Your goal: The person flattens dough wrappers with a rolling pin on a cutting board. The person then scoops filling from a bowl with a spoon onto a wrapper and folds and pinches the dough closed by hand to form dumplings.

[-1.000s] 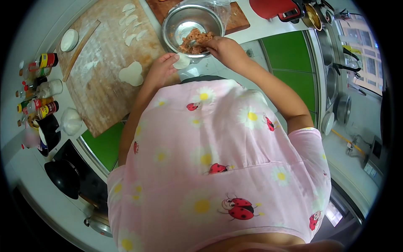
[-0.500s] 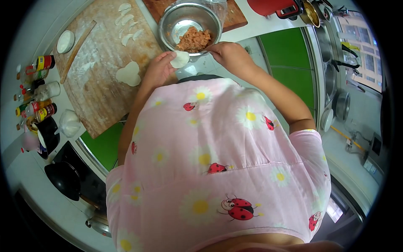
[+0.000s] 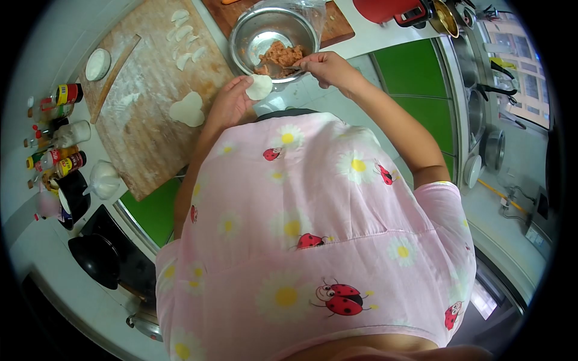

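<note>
Between the thumb and fingers of my left hand point(image 3: 232, 102) is a round, pale dumpling wrapper point(image 3: 260, 88), just below the bowl's near rim. My right hand point(image 3: 328, 69) is closed around the handle of a metal spoon point(image 3: 276, 70). The spoon's head dips into the reddish meat filling point(image 3: 285, 55) inside a steel mixing bowl point(image 3: 235, 47). More flat wrappers point(image 3: 188, 109) lie overlapped on the floury wooden board point(image 3: 141, 156), to the left of my left hand. Several folded dumplings point(image 3: 183, 32) sit near the board's far edge.
A rolling pin point(image 3: 115, 78) and a small white bowl point(image 3: 97, 64) are at the board's left. Bottles and jars point(image 3: 69, 93) line the wall side. A black wok point(image 3: 93, 260) stands at lower left. A red appliance point(image 3: 385, 11) is at the back right.
My right hand has risen slightly and moved right, and the spoon now shows in the filling, spread toward the near left. My left hand still holds the wrapper. The view has shifted slightly.
</note>
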{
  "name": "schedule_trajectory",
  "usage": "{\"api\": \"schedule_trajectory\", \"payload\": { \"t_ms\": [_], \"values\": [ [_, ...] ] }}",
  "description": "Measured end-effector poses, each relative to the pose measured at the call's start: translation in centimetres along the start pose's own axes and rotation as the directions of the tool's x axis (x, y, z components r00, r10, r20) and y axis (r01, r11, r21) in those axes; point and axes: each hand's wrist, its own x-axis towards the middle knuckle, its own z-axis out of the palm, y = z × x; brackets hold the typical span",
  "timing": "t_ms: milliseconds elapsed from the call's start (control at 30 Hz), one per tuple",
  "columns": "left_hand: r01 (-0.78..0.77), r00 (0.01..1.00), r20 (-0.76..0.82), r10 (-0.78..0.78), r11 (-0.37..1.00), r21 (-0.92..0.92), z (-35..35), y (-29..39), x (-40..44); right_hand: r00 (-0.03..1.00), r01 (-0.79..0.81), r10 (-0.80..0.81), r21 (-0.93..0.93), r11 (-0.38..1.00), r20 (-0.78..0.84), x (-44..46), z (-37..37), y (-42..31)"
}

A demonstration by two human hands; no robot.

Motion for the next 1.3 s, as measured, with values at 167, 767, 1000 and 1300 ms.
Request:
{"api": "schedule_trajectory", "payload": {
  "t_ms": [167,767,1000,1300],
  "values": [
    [0.062,0.986,-0.159,-0.048,0.994,0.089,0.1,1.1,-2.2,0.992,-0.062,0.019,0.350,0.935,0.124,0.0,-0.9,0.4],
    [-0.079,0.989,-0.132,0.064,0.991,-0.111,7.6,4.8,-1.6,0.589,0.671,-0.808,-0.547,0.501,-0.018,-5.3,0.2,-0.7],
    [-0.087,0.987,-0.145,0.062,0.981,-0.173,8.2,4.8,-2.0,0.494,0.680,-0.859,-0.675,0.286,0.133,-4.4,-0.4,1.1],
    [-0.189,0.964,-0.231,0.134,0.954,-0.234,7.6,4.0,-1.4,0.486,0.678,-0.863,-0.682,0.274,0.137,-5.1,-1.6,0.5]
  ]
}}
